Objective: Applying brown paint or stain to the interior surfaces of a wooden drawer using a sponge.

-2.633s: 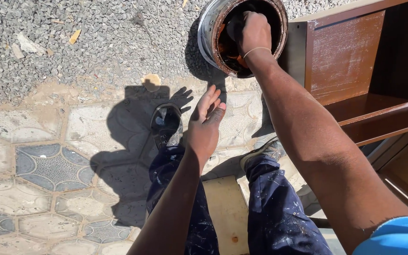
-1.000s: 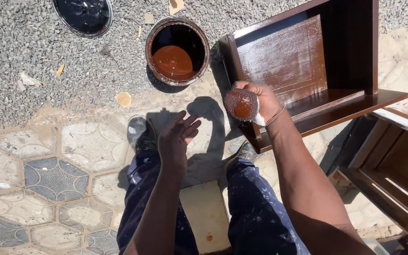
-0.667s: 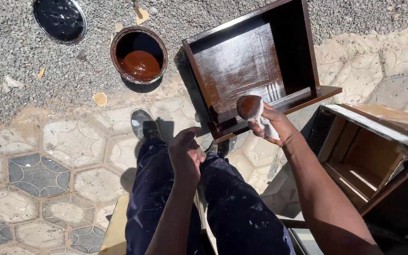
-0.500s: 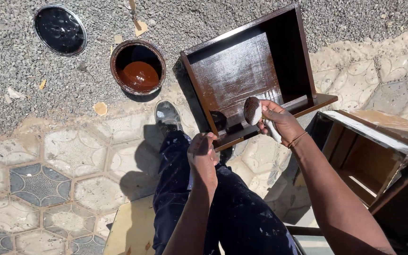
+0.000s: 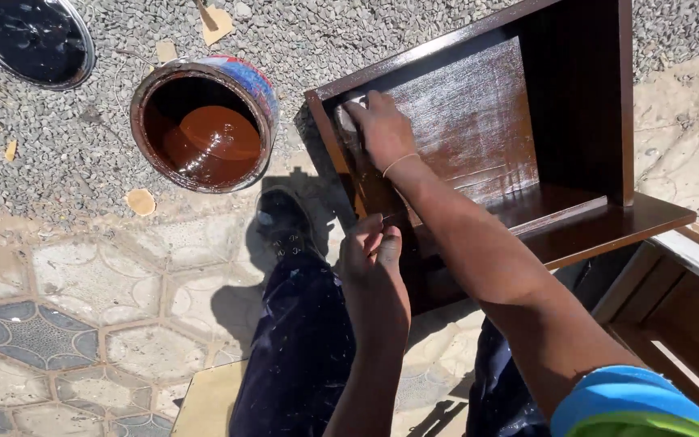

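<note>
A dark brown wooden drawer box (image 5: 527, 121) lies open side up in front of me, its inner panel wet and glossy. My right hand (image 5: 383, 129) presses a stained rag (image 5: 346, 118) onto that panel near the box's left wall. My left hand (image 5: 372, 251) grips the near left edge of the box with curled fingers. An open can of brown stain (image 5: 204, 125) stands on the gravel to the left of the box.
The can's dark lid (image 5: 30, 40) lies at the top left on the gravel. A second wooden drawer box (image 5: 681, 299) sits at the right. Patterned paving stones (image 5: 58, 324) are under my legs, and a plywood board (image 5: 208, 400) lies beneath them.
My right hand came out of the can with the rag, swung right and came down onto the box's inner panel. My left hand moved from the air to the box's edge.
</note>
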